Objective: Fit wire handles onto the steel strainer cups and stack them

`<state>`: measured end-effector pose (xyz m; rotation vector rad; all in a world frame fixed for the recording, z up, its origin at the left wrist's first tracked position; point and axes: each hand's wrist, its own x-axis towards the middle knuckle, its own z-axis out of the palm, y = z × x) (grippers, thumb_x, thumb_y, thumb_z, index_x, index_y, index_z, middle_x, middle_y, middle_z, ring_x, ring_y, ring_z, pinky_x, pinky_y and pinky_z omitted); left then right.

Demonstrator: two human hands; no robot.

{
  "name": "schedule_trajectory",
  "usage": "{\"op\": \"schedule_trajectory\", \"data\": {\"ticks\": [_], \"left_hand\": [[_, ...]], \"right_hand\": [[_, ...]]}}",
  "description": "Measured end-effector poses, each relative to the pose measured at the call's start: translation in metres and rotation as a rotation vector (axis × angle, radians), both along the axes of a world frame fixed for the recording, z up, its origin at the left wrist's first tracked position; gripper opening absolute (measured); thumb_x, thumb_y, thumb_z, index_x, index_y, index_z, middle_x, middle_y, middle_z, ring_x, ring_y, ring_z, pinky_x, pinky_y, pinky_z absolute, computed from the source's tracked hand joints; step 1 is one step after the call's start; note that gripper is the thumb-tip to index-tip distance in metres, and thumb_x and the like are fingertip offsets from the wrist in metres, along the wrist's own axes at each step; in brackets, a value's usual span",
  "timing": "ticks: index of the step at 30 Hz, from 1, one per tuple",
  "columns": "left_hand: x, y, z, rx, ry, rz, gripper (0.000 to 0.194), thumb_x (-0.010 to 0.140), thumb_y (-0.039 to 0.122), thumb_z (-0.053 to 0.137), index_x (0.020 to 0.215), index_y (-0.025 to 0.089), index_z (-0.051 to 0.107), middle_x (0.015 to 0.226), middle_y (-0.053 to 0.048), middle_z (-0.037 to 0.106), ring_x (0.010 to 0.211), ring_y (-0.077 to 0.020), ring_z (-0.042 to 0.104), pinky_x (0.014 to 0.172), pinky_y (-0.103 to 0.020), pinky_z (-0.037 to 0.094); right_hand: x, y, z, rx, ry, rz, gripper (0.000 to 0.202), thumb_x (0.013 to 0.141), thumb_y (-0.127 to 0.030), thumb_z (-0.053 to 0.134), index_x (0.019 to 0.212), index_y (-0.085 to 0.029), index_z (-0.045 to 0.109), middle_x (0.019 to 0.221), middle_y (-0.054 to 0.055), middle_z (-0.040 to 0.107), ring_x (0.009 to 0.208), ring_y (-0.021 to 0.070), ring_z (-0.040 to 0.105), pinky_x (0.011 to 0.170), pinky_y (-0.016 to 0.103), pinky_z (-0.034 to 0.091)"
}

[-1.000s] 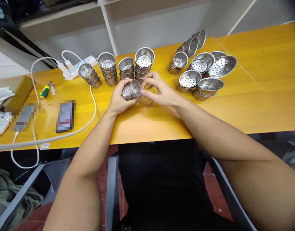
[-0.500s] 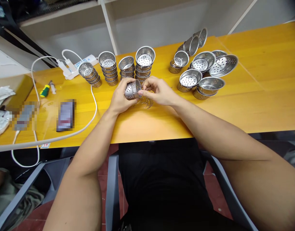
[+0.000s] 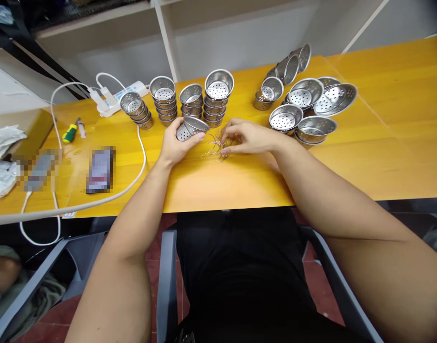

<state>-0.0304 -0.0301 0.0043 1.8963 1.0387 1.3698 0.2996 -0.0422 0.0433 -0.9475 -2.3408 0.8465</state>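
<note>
My left hand is wrapped around a perforated metal strainer basket, tilted so that its open mouth faces up and right. The basket seems to be made of two nested cups. To its right, my right hand reaches down into a small tangle of thin curved wires on the table. The thumb and bent fingers there are apart, with wire ends between them. Just behind the hands stands a stack of similar baskets, beside a shorter basket stack.
More basket stacks stand at the back left, near a white power strip. Loose and nested baskets lie on the right. A phone, a green-yellow screwdriver and a white cable are on the left.
My right hand has left the basket's rim and moved right and down to the wires. My left hand has tipped the basket so its mouth turns more upward. The view has shifted slightly.
</note>
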Motion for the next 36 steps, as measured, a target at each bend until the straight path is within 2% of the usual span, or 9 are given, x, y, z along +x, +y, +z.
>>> {"op": "schedule_trajectory", "data": {"ticks": [4,7,11,16,19,22,28,33,36], "left_hand": [[0.01,-0.011,0.004,-0.082,0.017,-0.077,0.097,0.067,0.099,0.107,0.119,0.021,0.081,0.102,-0.005,0.08,0.084,-0.0192,0.073,0.077,-0.034,0.064],[0.015,-0.014,0.003,-0.108,-0.007,-0.144,0.095,0.067,0.093,0.11,0.121,0.02,0.082,0.106,-0.005,0.082,0.088,-0.019,0.075,0.08,-0.033,0.066],[0.016,-0.011,-0.003,-0.066,-0.008,-0.218,0.099,0.067,0.089,0.113,0.131,0.021,0.08,0.12,-0.007,0.085,0.104,-0.0221,0.082,0.093,-0.034,0.07],[0.004,0.003,-0.021,0.0,0.041,-0.281,0.124,0.07,0.093,0.111,0.164,0.03,0.061,0.151,-0.014,0.081,0.125,-0.0297,0.089,0.11,-0.046,0.075],[-0.001,0.008,-0.026,0.018,0.058,-0.315,0.115,0.084,0.089,0.105,0.171,0.033,0.055,0.16,-0.016,0.079,0.131,-0.0309,0.089,0.117,-0.051,0.075],[-0.001,0.009,-0.024,0.041,0.079,-0.267,0.109,0.083,0.089,0.105,0.167,0.031,0.066,0.157,-0.015,0.08,0.139,-0.0347,0.086,0.124,-0.054,0.073],[0.007,0.009,-0.028,0.01,0.004,-0.244,0.112,0.072,0.089,0.112,0.157,0.027,0.073,0.15,-0.014,0.082,0.141,-0.0371,0.085,0.125,-0.056,0.073],[0.006,0.016,-0.036,0.049,-0.045,-0.336,0.11,0.077,0.083,0.113,0.161,0.033,0.062,0.161,-0.013,0.077,0.152,-0.0349,0.081,0.131,-0.054,0.071],[0.006,0.018,-0.036,0.103,-0.026,-0.329,0.111,0.079,0.087,0.109,0.163,0.036,0.056,0.166,-0.012,0.072,0.156,-0.0344,0.078,0.132,-0.054,0.069]], "right_hand": [[-0.005,-0.004,-0.002,0.135,0.081,-0.04,0.054,0.097,-0.078,0.097,0.12,-0.03,0.086,0.125,0.013,0.075,0.104,0.0331,0.072,0.097,0.054,0.066],[-0.019,-0.011,0.0,0.185,0.221,0.074,0.048,0.107,-0.071,0.092,0.13,-0.029,0.085,0.131,0.011,0.077,0.099,0.0268,0.071,0.086,0.043,0.063],[-0.026,-0.018,0.006,0.193,0.305,0.171,0.031,0.112,-0.058,0.088,0.113,-0.027,0.087,0.126,0.011,0.082,0.104,0.027,0.075,0.086,0.04,0.062],[0.006,-0.006,0.013,0.201,0.305,-0.197,0.031,0.098,-0.053,0.097,0.1,-0.027,0.08,0.083,0.004,0.068,0.074,0.0243,0.06,0.074,0.045,0.058],[0.022,0.009,0.005,0.313,0.155,-0.459,0.027,0.096,-0.046,0.096,0.094,-0.028,0.075,0.09,0.01,0.07,0.085,0.0333,0.068,0.093,0.059,0.066],[0.022,0.024,-0.013,0.344,0.007,-0.605,0.012,0.102,-0.037,0.085,0.099,-0.027,0.079,0.114,0.018,0.077,0.109,0.0436,0.077,0.113,0.069,0.066],[0.005,0.049,-0.037,0.259,-0.067,-0.659,0.02,0.113,-0.034,0.073,0.119,-0.024,0.088,0.139,0.022,0.079,0.135,0.0457,0.075,0.131,0.065,0.061],[0.003,0.041,-0.025,0.247,-0.144,-0.68,0.028,0.111,-0.032,0.073,0.133,-0.02,0.087,0.147,0.025,0.078,0.139,0.0481,0.075,0.133,0.067,0.058],[0.0,0.024,-0.011,0.342,0.012,-0.639,0.029,0.117,-0.043,0.07,0.129,-0.022,0.085,0.144,0.024,0.077,0.134,0.0452,0.075,0.13,0.065,0.06]]}}
